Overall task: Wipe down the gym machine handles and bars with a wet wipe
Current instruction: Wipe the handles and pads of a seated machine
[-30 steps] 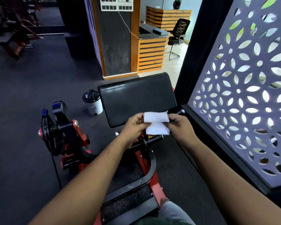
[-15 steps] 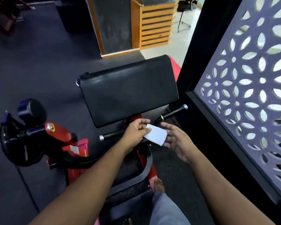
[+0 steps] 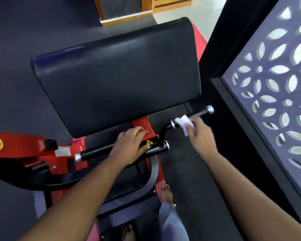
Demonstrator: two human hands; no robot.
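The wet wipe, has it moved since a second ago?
Yes. The wipe went right, from in front of the black pad onto the right handle.

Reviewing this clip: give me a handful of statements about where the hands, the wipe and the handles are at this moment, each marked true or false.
1. The right hand holds the white wipe against the right handle. True.
2. The left hand also holds a wipe. False: it holds no wipe and rests on the red frame and the left handle.
3. The wipe is lying on the black pad. False: it is in the right hand's grip, at the handle below the pad.
4. The right handle's chrome end cap is uncovered. True.
5. A patterned cut-out screen stands to the person's right. True.
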